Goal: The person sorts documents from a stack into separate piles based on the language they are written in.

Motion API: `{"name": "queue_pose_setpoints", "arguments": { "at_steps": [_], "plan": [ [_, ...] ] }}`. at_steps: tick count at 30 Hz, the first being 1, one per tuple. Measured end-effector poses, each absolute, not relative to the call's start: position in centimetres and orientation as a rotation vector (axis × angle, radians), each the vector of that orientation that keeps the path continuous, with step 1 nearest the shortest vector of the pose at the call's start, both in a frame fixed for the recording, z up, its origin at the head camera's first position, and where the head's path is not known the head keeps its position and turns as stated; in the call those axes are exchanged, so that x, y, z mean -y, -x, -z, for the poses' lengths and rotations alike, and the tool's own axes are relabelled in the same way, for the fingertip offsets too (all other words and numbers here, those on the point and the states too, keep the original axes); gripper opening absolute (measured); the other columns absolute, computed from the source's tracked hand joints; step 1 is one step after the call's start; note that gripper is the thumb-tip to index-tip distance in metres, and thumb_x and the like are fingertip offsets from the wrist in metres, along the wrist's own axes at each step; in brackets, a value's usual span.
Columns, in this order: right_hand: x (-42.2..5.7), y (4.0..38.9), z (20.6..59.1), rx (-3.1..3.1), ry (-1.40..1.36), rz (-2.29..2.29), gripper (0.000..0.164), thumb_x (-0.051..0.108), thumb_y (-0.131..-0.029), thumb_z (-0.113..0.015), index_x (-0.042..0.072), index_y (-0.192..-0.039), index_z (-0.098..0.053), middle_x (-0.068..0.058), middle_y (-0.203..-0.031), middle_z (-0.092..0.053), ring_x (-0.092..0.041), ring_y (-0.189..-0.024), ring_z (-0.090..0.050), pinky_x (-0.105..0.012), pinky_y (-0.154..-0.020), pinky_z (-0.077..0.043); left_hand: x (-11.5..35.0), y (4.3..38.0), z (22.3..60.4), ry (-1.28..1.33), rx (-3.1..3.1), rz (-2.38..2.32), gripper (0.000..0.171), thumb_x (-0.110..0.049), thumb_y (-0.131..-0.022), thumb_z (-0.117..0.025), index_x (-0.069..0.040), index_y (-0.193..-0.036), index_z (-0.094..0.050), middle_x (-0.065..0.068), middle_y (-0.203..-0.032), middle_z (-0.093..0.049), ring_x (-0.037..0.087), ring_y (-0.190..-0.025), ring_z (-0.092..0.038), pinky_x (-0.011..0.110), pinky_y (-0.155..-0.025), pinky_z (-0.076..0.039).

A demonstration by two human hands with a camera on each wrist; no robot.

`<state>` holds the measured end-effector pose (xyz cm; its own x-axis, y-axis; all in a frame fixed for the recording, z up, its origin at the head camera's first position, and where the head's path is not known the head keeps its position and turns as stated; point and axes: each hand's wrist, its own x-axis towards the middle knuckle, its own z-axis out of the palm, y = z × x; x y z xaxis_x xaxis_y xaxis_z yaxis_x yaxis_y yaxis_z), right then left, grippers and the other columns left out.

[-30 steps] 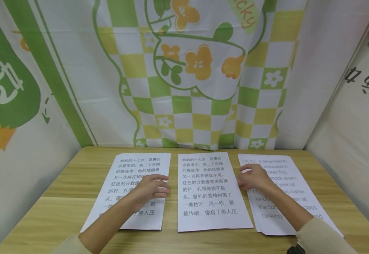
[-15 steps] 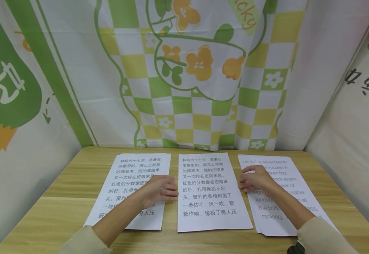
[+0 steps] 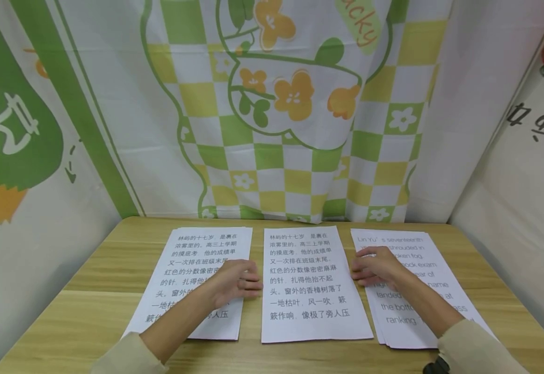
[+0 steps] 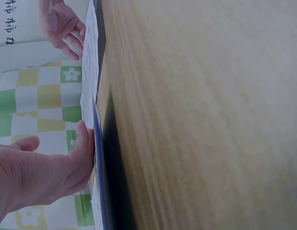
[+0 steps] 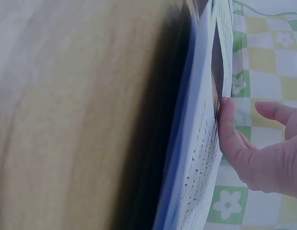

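Three stacks of printed paper lie in a row on the table. Chinese text covers the left stack [image 3: 197, 246] and the middle stack [image 3: 306, 291]; the right stack [image 3: 405, 322] bears large English text. My left hand [image 3: 235, 283] is over the inner edge of the left stack, its fingertips at the middle stack's left edge. My right hand [image 3: 378, 267] is over the right stack, with fingertips at the middle stack's right edge. Both wrist views show the thumbs apart from gently bent fingers, and nothing pinched. Whether the fingertips press on the paper, I cannot tell.
The wooden table [image 3: 84, 291] ends at a hanging cloth [image 3: 295, 171] with green and yellow checks and flowers. Printed cloth walls [image 3: 515, 208] stand on the left and right. A dark band [image 3: 436, 366] shows at the right sleeve.
My left hand has moved right, from over the left stack to the middle stack's left edge. The right hand has barely shifted. The stacks lie as before.
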<state>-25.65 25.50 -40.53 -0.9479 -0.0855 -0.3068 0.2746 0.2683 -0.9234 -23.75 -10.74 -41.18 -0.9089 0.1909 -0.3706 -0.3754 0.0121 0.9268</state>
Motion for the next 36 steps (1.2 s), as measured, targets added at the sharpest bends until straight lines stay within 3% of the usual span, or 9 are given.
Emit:
{"name": "queue_pose_setpoints", "arguments": {
  "at_steps": [6, 13, 21, 28, 36],
  "plan": [
    [-25.7, 25.8, 40.8, -2.214, -0.187, 1.746, 0.058, 0.004, -0.095, -0.069, -0.015, -0.141, -0.041, -0.016, -0.095, -0.075, -0.022, -0.082, -0.075, -0.037, -0.074, -0.066, 10.6, 23.8, 41.2, 0.219, -1.879, -1.979, 0.048, -0.008, -0.097, -0.054, 0.012, -0.139, -0.043, 0.037, -0.128, -0.050, 0.046, -0.114, -0.065, 0.048, -0.094, -0.061],
    [-25.4, 25.8, 41.0, -2.232, -0.208, 1.739, 0.056, 0.002, -0.093, -0.071, -0.013, -0.141, -0.047, -0.013, -0.091, -0.072, -0.017, -0.077, -0.071, -0.032, -0.070, -0.065, 10.2, 24.0, 41.3, 0.199, -1.898, -1.973, 0.047, -0.008, -0.095, -0.056, 0.013, -0.136, -0.046, 0.034, -0.122, -0.060, 0.035, -0.101, -0.068, 0.041, -0.086, -0.063],
    [-24.9, 25.3, 41.4, -2.250, -0.115, 1.719, 0.051, 0.000, -0.090, -0.073, -0.012, -0.136, -0.054, -0.014, -0.090, -0.073, -0.020, -0.077, -0.071, -0.036, -0.070, -0.066, 9.6, 24.2, 41.7, 0.174, -1.977, -1.908, 0.037, 0.001, -0.097, -0.059, 0.014, -0.131, -0.057, 0.013, -0.093, -0.067, 0.016, -0.075, -0.061, 0.024, -0.066, -0.056],
    [-24.5, 25.1, 41.5, -2.216, -0.089, 1.745, 0.048, -0.002, -0.091, -0.069, -0.013, -0.135, -0.053, -0.018, -0.095, -0.072, -0.024, -0.080, -0.072, -0.042, -0.075, -0.066, 9.2, 24.1, 41.9, 0.196, -2.020, -1.871, 0.029, 0.009, -0.090, -0.065, 0.012, -0.119, -0.062, 0.020, -0.093, -0.072, 0.023, -0.078, -0.071, 0.034, -0.070, -0.064],
    [-24.4, 25.0, 41.7, -2.187, -0.083, 1.769, 0.052, -0.008, -0.089, -0.066, -0.013, -0.138, -0.049, -0.020, -0.099, -0.071, -0.026, -0.083, -0.072, -0.045, -0.077, -0.066, 9.1, 24.3, 42.3, 0.188, -2.023, -1.871, 0.035, 0.011, -0.089, -0.064, 0.011, -0.124, -0.061, 0.021, -0.097, -0.073, 0.025, -0.080, -0.073, 0.038, -0.072, -0.065]
  ]
}}
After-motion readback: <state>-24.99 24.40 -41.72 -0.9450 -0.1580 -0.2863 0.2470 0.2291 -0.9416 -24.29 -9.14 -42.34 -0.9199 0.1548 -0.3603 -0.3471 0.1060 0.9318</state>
